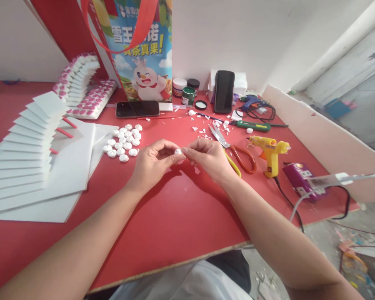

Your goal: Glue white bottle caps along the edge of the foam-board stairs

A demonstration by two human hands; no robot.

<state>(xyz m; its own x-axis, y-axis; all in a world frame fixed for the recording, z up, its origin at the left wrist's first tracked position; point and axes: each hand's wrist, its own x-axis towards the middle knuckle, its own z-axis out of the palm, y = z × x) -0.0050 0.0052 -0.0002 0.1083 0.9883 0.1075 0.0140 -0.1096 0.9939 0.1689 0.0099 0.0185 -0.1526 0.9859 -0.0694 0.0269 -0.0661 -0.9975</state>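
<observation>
Over the red table [175, 212], my left hand [153, 160] and my right hand [208, 156] meet at their fingertips. Between them they pinch a small white foam rosette [178, 152]. Both hands hover just above the tabletop. A cluster of several similar white rosettes [124, 142] lies on the table to the left of my left hand. Scissors with red and yellow handles [234, 152] lie right behind my right hand.
Fanned white foam sheets [28, 150] cover the left side. Behind are pink-topped strips [81, 89], a printed bag [143, 54], two phones [137, 108] [224, 91], paint jars [187, 92]. A yellow glue gun [270, 154], a purple box [300, 177] and cables lie right. White scraps [211, 125] litter the middle back.
</observation>
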